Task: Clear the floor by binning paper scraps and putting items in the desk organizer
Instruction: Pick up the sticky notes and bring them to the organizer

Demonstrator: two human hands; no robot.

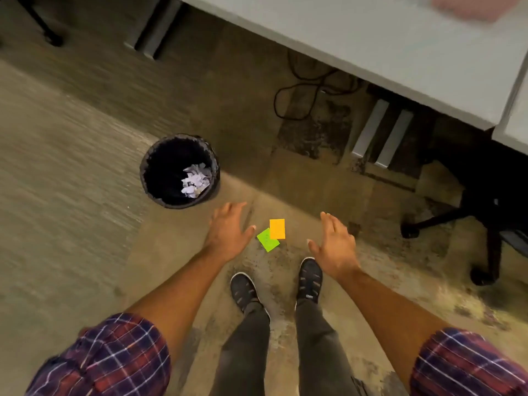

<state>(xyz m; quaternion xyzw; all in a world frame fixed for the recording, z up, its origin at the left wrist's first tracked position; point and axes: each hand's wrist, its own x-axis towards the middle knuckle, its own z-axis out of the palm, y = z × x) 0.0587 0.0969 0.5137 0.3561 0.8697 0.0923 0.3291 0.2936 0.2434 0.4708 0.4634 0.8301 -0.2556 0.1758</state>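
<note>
An orange sticky note [277,228] lies on the carpet just ahead of my shoes, overlapping a green sticky note [267,240]. My left hand [230,231] hovers to the left of the notes, fingers spread, holding nothing. On the notes' right, my right hand [334,244] is also open and empty. A black waste bin [150,161] stands on the floor up and to the left of my left hand, with crumpled pale paper scraps [195,180] inside. The desk organizer is not in view.
A grey desk [385,52] runs across the top right, with its metal legs [381,132] and a black cable [300,95] beneath. A black office chair base [468,224] stands at the right. Something pink and blurred [468,7] lies on the desk.
</note>
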